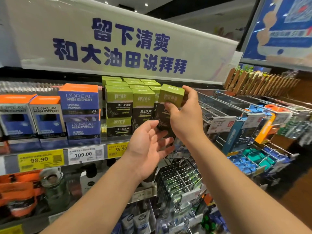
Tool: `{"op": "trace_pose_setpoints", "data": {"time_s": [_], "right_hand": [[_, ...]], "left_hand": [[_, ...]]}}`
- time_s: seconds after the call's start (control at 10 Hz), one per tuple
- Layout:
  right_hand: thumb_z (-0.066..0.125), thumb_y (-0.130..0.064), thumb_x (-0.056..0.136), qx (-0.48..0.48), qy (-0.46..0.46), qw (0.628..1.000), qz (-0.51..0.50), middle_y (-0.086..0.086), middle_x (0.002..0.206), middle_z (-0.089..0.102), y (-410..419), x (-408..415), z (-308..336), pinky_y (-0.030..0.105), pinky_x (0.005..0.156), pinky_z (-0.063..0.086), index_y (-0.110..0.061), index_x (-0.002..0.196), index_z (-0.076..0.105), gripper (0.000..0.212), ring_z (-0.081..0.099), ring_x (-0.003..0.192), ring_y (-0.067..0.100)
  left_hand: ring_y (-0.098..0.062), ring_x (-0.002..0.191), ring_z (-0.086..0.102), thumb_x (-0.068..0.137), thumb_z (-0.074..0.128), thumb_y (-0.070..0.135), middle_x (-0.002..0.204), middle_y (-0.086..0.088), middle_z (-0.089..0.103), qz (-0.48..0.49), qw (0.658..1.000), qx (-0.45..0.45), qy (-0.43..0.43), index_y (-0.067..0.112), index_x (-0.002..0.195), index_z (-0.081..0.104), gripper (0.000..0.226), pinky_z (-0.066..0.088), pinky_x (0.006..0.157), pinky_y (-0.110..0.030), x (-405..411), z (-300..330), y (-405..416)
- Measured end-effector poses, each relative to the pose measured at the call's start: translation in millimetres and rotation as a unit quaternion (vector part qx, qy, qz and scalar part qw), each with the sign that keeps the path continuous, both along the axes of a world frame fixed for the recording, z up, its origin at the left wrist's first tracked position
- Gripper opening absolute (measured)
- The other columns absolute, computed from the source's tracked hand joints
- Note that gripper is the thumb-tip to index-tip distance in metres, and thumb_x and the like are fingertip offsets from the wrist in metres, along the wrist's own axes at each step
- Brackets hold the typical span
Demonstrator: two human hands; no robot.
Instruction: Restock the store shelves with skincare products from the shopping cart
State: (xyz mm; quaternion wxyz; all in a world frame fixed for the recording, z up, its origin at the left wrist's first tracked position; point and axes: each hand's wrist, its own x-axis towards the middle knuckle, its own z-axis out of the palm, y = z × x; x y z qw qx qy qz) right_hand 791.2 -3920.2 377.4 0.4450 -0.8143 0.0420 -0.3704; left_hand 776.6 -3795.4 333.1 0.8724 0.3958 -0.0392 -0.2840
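The shelf [50,155] before me carries stacked green-and-black boxes [119,105] at my twelve o'clock, blue-and-orange boxes [79,102] touching them at nine o'clock, and grey ones [45,119] further left; price tags [40,159] line its front edge.

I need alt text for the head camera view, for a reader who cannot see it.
A person's right hand holds a green and black box at the right end of a row of matching boxes on a store shelf, while the open left hand is just below it. Blue L'Oreal Men Expert boxes stand to the left, above yellow price tags.
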Motion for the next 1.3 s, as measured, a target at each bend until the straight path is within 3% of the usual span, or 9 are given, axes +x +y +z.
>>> {"op": "trace_pose_setpoints", "data": {"time_s": [0.2, 0.4, 0.6, 0.7, 0.9, 1.0, 1.1, 1.2, 1.3], "right_hand": [[0.067, -0.017, 0.1, 0.046, 0.012, 0.998, 0.03, -0.014, 0.121, 0.061, 0.6, 3.1, 5.1, 0.03, 0.099, 0.056, -0.025, 0.154, 0.036, 0.063, 0.061, 0.108, -0.001], [0.065, -0.014, 0.101, 0.019, 0.005, 0.999, 0.045, -0.022, 0.118, 0.058, -0.7, 9.0, 1.9, 0.003, 0.08, 0.047, -0.023, 0.155, 0.036, 0.062, 0.058, 0.103, -0.017], [0.061, -0.014, 0.103, -0.022, 0.052, 0.996, 0.07, -0.01, 0.132, 0.058, -6.2, 11.2, -7.0, 0.018, 0.094, 0.047, -0.026, 0.156, 0.033, 0.061, 0.059, 0.117, 0.004], [0.057, -0.019, 0.105, -0.037, 0.092, 0.993, 0.061, -0.009, 0.136, 0.055, -7.1, 12.2, -6.7, 0.021, 0.094, 0.042, -0.03, 0.159, 0.029, 0.061, 0.055, 0.121, 0.008], [0.059, -0.018, 0.103, -0.041, 0.128, 0.991, 0.024, -0.008, 0.127, 0.064, -6.6, 16.4, -14.1, 0.037, 0.105, 0.049, -0.028, 0.142, 0.049, 0.042, 0.061, 0.117, 0.012], [0.056, -0.018, 0.104, -0.032, 0.153, 0.988, 0.019, -0.008, 0.124, 0.066, -6.3, 15.4, -21.9, 0.034, 0.096, 0.05, -0.03, 0.14, 0.049, 0.038, 0.062, 0.114, 0.013], [0.054, -0.017, 0.104, -0.01, 0.161, 0.987, 0.016, -0.011, 0.122, 0.067, -5.3, 12.5, -24.3, 0.021, 0.076, 0.047, -0.032, 0.146, 0.045, 0.045, 0.064, 0.099, 0.002], [0.055, -0.017, 0.102, 0.014, 0.167, 0.986, 0.018, -0.015, 0.125, 0.066, -4.4, 7.2, -24.7, 0.023, 0.081, 0.048, -0.029, 0.153, 0.039, 0.054, 0.065, 0.099, 0.0], [0.052, -0.017, 0.104, 0.032, 0.149, 0.988, 0.021, -0.011, 0.141, 0.057, 4.0, -6.5, -29.4, 0.026, 0.1, 0.043, -0.024, 0.158, 0.034, 0.058, 0.056, 0.12, 0.004]], "left_hand": [[-0.03, 0.108, 0.062, 0.101, 0.051, 0.037, 0.127, -0.014, 0.065, -0.006, 1.0, 0.019, -0.004, 0.013, 0.136, 0.063, 0.043, 0.057, 0.094, -0.047, 4.7, -1.3, 1.1], [-0.031, 0.109, 0.064, 0.101, 0.051, 0.038, 0.128, -0.012, 0.064, -0.01, 0.999, 0.033, -0.006, 0.014, 0.136, 0.063, 0.043, 0.055, 0.098, -0.05, 7.5, -0.2, 5.6], [-0.033, 0.118, 0.067, 0.101, 0.051, 0.039, 0.136, -0.011, 0.066, -0.009, 0.999, 0.05, -0.013, 0.014, 0.146, 0.054, 0.051, 0.059, 0.084, -0.043, 8.6, 0.5, 8.9], [-0.033, 0.117, 0.068, 0.101, 0.053, 0.038, 0.132, -0.008, 0.068, -0.003, 0.999, 0.051, -0.014, 0.015, 0.145, 0.054, 0.05, 0.058, 0.087, -0.044, 10.2, -0.7, 9.2], [-0.032, 0.105, 0.068, 0.1, 0.054, 0.033, 0.127, -0.012, 0.069, 0.007, 0.999, 0.044, 0.003, 0.013, 0.136, 0.056, 0.041, 0.055, 0.083, -0.043, 9.2, 2.5, 7.5], [-0.032, 0.104, 0.068, 0.1, 0.054, 0.032, 0.126, -0.011, 0.07, 0.006, 0.999, 0.047, 0.006, 0.014, 0.13, 0.059, 0.036, 0.055, 0.086, -0.044, 9.6, 3.2, 7.6], [-0.03, 0.102, 0.07, 0.1, 0.054, 0.032, 0.126, -0.009, 0.071, 0.005, 0.999, 0.05, 0.003, 0.014, 0.128, 0.06, 0.033, 0.055, 0.082, -0.042, 8.9, 2.5, 8.3], [-0.027, 0.097, 0.071, 0.101, 0.052, 0.03, 0.119, -0.008, 0.073, -0.001, 0.998, 0.053, -0.021, 0.013, 0.124, 0.064, 0.031, 0.055, 0.076, -0.039, 6.7, -0.6, 7.4], [-0.023, 0.09, 0.07, 0.101, 0.051, 0.027, 0.102, -0.006, 0.075, 0.011, 0.994, 0.084, -0.066, 0.012, 0.111, 0.07, 0.026, 0.055, 0.08, -0.039, 3.2, -2.5, 8.1]]}}
